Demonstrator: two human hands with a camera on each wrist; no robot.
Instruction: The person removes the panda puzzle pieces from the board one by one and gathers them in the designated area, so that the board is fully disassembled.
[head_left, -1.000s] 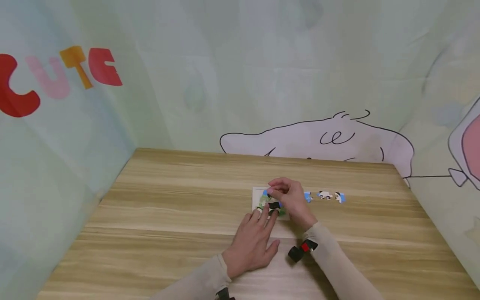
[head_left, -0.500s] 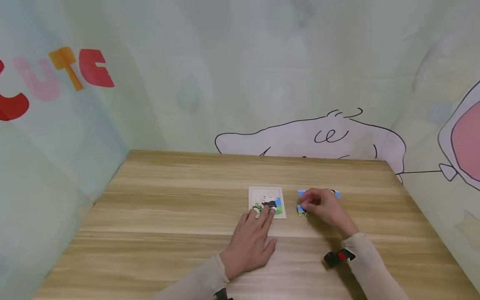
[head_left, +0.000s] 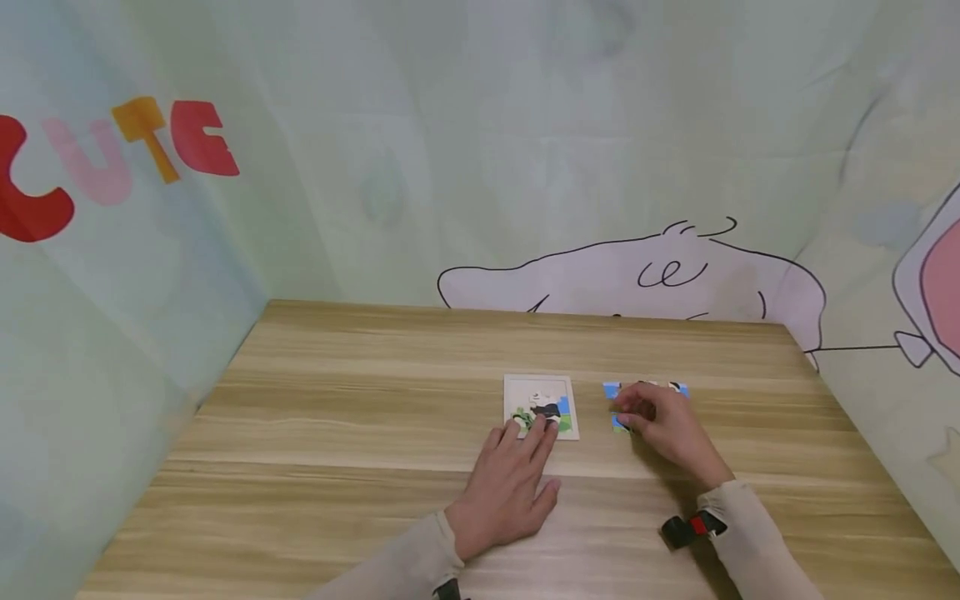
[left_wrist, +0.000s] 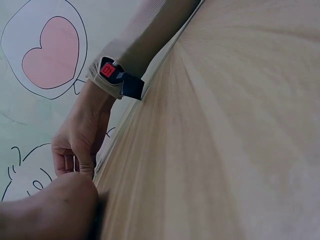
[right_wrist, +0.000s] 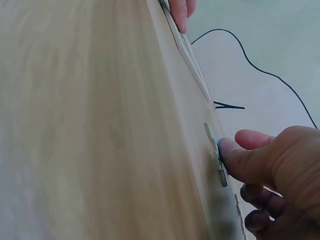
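Observation:
My left hand [head_left: 506, 492] lies palm down, its fingertips resting on the lower part of a small framed jigsaw puzzle [head_left: 574, 417]. Inside the pale frame, joined pieces show a panda [head_left: 547, 412] over green and blue; the upper area is bare backing. To the right, my right hand [head_left: 671, 425] bends its thumb and index finger at a blue-green puzzle piece [head_left: 619, 423]. In the right wrist view, the thumb touches this flat puzzle piece [right_wrist: 216, 154]; the index finger's contact is hidden. Behind the right hand are a blue piece [head_left: 611, 388] and others, partly covered.
A wood-grain table [head_left: 360, 417] reaches back to a printed cloth wall [head_left: 352, 192] with cartoon drawings. Black wrist devices sit on both sleeves, the right one [head_left: 693, 528] just above the table.
My right hand has moved right, from the frame's upper part to the loose pieces. A blue patch under its fingers in the frame is gone. My left hand stays put.

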